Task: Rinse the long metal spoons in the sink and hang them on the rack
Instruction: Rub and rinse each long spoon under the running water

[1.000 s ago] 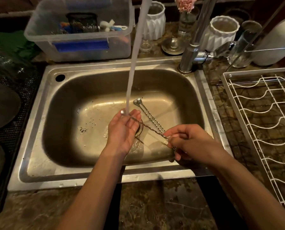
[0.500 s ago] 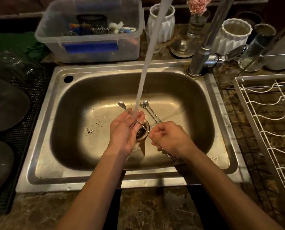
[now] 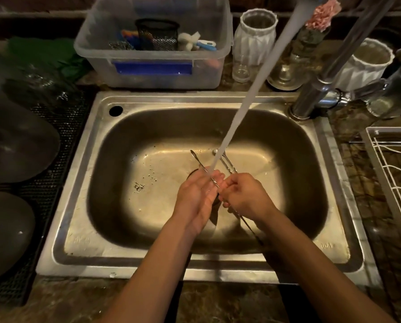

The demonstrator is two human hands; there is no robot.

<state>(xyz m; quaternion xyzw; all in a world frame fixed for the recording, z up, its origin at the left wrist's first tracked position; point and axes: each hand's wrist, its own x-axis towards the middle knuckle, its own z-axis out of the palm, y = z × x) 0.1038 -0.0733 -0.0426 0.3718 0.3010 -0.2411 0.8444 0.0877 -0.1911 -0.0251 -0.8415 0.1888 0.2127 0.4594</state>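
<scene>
**Spoon under the stream, both hands meeting over the drain**

Containers first. Steel sink point(image 3: 78, 229): basin holds water film, a scatter of dark specks left of centre, and two long metal spoons point(image 3: 228, 163) lying side by side on the bottom, just behind the hands. Clear plastic tub point(image 3: 153, 75) behind the sink: black mesh cup point(image 3: 157, 34), coloured brushes and a white sponge-like piece inside; blue label on its front wall. Two white ribbed jars point(image 3: 255, 43) on the counter, contents not discernible. Small glass vase with pink flower point(image 3: 324, 14) between them. White wire rack point(image 3: 395, 173) at far right, nothing hanging that can be seen.

Task item: one thin spoon point(image 3: 198, 160) runs diagonally, its tip pointing up-left beyond the fingers, its shaft crossing the left palm and passing under the right hand. Water stream point(image 3: 253, 94) lands on the left fingers where the shaft crosses.

Grip. Left hand point(image 3: 196, 197) open, palm up, cupped under the spoon, not closed on it. Right hand point(image 3: 246, 198) curled closed around the shaft.

Against half a second ago: the right hand has closed in and now touches the left fingertips; earlier a gap showed between them. The spoon's tip sits in about the same place. Sink spoons unmoved.
</scene>
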